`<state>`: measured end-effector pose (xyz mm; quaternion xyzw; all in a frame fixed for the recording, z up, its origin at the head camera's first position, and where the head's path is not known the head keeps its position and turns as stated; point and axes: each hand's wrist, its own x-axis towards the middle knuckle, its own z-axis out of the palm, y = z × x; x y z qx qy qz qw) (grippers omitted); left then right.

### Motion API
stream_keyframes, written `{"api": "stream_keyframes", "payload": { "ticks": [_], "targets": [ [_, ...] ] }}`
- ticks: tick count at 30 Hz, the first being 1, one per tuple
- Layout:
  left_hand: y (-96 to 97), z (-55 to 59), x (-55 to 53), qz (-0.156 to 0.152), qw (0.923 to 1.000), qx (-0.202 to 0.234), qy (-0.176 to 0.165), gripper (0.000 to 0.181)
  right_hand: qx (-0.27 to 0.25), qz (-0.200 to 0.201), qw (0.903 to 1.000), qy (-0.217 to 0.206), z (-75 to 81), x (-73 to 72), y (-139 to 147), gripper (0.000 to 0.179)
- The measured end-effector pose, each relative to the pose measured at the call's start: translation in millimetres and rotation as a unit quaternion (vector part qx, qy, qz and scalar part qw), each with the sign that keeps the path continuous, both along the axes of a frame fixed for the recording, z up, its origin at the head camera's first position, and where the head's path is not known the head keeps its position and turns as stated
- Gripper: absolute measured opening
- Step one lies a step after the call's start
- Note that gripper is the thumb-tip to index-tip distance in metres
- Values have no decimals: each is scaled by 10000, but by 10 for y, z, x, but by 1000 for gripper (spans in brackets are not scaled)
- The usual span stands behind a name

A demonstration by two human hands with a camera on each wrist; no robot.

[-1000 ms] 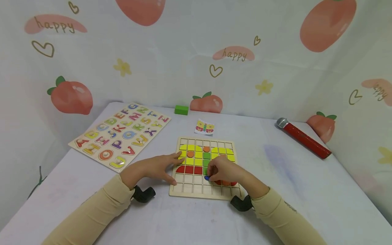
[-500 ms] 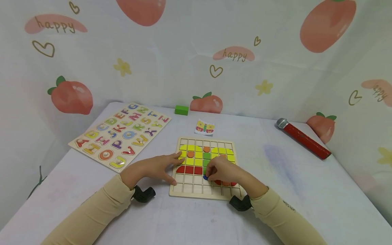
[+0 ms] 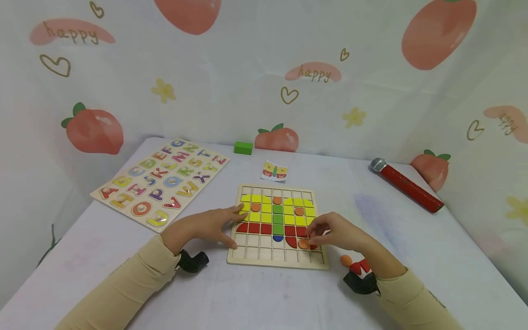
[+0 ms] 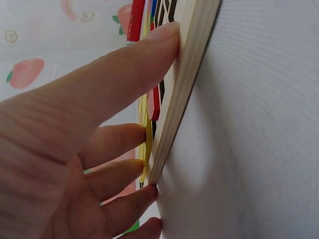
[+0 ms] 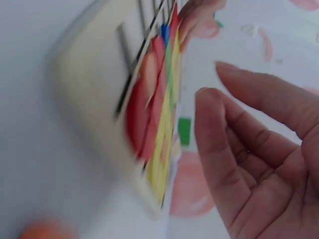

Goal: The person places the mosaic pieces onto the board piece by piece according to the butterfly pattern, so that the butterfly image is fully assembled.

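Observation:
A wooden grid board (image 3: 264,262) holds coloured pieces: yellow on both sides, a green column (image 3: 278,220) in the middle, red rows (image 3: 254,228) below. A round blue piece (image 3: 278,238) sits at the foot of the green column, and an orange disc (image 3: 303,244) lies among the red pieces at lower right. My left hand (image 3: 206,226) rests spread at the board's left edge, its thumb and fingers against the wood in the left wrist view. Over the right edge hovers my right hand (image 3: 341,233); the right wrist view has its bent fingers and thumb (image 5: 264,94) apart, holding nothing.
Beside my right wrist lie a loose orange disc (image 3: 346,260) and red pieces (image 3: 360,266), partly covered by the black wrist camera. A picture card (image 3: 274,171) and a green block (image 3: 243,148) are behind the board. An alphabet puzzle (image 3: 161,178) lies left, a red microphone (image 3: 408,185) right.
My right hand has let go of the blue piece, now below the green column, and moved right to the board's edge. Loose orange and red pieces have come into view. The left hand stays put.

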<state>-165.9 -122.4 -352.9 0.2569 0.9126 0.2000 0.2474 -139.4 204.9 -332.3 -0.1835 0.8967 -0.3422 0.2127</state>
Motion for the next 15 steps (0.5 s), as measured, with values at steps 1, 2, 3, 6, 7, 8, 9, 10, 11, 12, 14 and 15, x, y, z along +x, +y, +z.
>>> {"api": "stream_keyframes", "payload": {
  "ticks": [1,2,3,6,7,8,9,10,11,12,14,15],
  "targets": [
    [-2,-2,0,0,10000,-1,-4,82,-30,-80,10000,-27,-8,16,65,20],
    [-2,-2,0,-10,10000,3,-1,82,-61,-180,9998,-59,-17,36,131,21],
    [-3,-1,2,-22,10000,8,-1,82,-115,-256,9996,-90,-23,60,201,22],
    [-3,9,5,-42,10000,17,-2,82,-277,-418,9987,-93,-23,142,399,24],
    [-4,14,6,-42,10000,16,1,82,-310,-496,9982,-125,-15,171,460,25],
    [-4,19,7,-40,10000,16,-1,82,-336,-562,9977,-148,-6,200,520,26],
    [-4,24,8,-44,10000,16,-1,82,-347,-624,9973,-177,-1,227,577,26],
    [-4,25,8,-41,10000,8,1,83,-337,-692,9968,-215,0,253,633,28],
    [-6,22,6,-39,10000,-3,2,83,-276,-772,9963,-267,0,280,687,29],
    [-6,18,4,-32,10000,-21,1,83,-224,-815,9959,-322,-6,305,743,30],
    [-6,17,5,-32,10000,-15,-23,83,-91,-798,9961,-378,-26,356,854,32],
    [-7,16,5,-34,10000,-8,-30,84,-22,-755,9964,-395,-40,381,907,34]
  ]
}}
